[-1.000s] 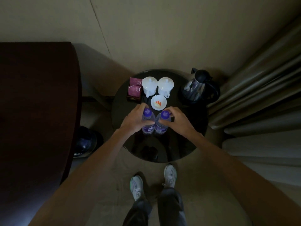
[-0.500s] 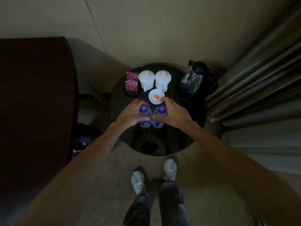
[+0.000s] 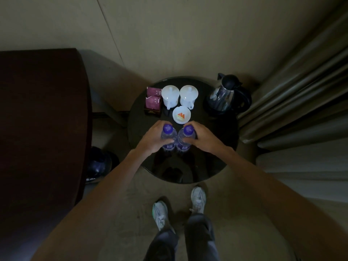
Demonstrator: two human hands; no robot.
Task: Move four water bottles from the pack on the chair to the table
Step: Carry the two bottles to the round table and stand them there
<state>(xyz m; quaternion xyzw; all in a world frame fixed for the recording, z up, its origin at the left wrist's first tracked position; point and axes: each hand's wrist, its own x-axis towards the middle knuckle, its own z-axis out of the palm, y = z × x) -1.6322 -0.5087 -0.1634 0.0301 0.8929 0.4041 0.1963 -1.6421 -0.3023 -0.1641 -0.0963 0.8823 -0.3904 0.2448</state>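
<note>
Two clear water bottles with purple caps stand upright side by side on the round black table. My left hand wraps around the left bottle. My right hand wraps around the right bottle. The two bottles nearly touch each other near the middle of the table. The pack and the chair are not in view.
Behind the bottles sit a small white dish, two white lidded cups, purple packets in a holder and a kettle. A dark wooden piece of furniture stands at left, curtains at right. My feet are below the table.
Both hands and the two bottles have moved slightly further onto the table, toward the white dish. The grips look the same.
</note>
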